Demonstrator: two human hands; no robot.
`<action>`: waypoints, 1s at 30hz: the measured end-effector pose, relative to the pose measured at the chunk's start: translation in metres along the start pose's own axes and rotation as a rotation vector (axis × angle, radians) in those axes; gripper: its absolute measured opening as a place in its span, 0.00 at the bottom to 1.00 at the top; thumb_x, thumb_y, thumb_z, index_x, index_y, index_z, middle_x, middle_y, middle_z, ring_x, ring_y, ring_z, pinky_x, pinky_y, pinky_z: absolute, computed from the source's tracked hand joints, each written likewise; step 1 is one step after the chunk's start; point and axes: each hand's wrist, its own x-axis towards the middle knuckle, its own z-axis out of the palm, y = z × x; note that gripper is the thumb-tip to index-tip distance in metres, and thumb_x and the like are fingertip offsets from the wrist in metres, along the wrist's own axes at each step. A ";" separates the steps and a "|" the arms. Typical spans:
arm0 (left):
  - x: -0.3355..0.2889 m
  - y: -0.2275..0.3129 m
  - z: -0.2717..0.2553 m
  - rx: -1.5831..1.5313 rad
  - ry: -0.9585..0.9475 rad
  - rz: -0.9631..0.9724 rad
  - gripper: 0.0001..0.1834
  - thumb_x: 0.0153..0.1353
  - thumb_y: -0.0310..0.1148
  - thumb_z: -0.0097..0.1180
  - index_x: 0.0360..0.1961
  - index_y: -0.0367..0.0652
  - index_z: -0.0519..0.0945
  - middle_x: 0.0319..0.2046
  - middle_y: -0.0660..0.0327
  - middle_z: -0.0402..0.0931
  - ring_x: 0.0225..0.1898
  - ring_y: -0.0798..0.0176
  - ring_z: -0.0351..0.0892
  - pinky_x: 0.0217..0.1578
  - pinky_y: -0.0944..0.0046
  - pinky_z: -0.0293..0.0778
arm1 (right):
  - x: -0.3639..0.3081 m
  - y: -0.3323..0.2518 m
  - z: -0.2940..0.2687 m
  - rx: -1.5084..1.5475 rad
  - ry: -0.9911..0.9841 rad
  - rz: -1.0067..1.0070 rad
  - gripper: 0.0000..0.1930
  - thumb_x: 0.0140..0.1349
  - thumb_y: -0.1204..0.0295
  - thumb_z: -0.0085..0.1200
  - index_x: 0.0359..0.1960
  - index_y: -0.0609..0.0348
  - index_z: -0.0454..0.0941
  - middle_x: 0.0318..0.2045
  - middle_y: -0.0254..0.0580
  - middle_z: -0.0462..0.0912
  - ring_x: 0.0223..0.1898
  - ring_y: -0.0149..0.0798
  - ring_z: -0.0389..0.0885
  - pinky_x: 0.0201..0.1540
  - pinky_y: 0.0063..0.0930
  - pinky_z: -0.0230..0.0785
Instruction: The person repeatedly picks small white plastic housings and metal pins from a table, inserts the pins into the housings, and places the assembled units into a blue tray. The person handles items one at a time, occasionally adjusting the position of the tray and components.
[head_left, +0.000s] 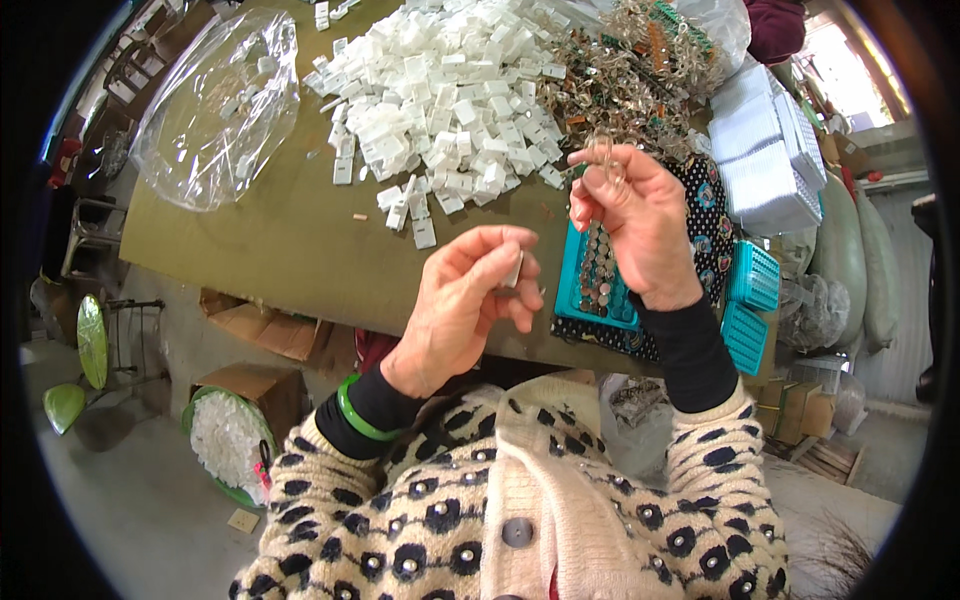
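My left hand [462, 305] is closed over the near edge of the table, pinching a small white plastic piece [514, 268] between thumb and fingers. Higher and to the right, my right hand [635, 220] pinches a small, clear, bent part [606, 168] between thumb and forefinger. Below that hand lies a teal tray [568, 290] with rows of small round metal pieces [600, 265]; the hand and wrist hide part of it. A large heap of white plastic pieces [450, 95] spreads beyond my hands. Beside it, at the far right, is a tangled heap of clear and metallic parts [640, 75].
On the green tabletop [270, 235], a clear plastic bag [220, 120] lies at the left. White stacked trays [765, 150], a patterned cloth [708, 220] and more teal trays [752, 275] are on the right. Below the table, a basket of white pieces [228, 435] stands at left.
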 end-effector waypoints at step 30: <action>-0.026 -0.014 0.033 0.763 0.133 0.403 0.05 0.55 0.21 0.66 0.34 0.37 0.84 0.27 0.66 0.80 0.26 0.75 0.75 0.24 0.75 0.70 | -0.096 0.020 0.027 -0.596 0.178 -0.303 0.04 0.62 0.76 0.57 0.35 0.64 0.79 0.25 0.40 0.82 0.26 0.32 0.81 0.30 0.25 0.71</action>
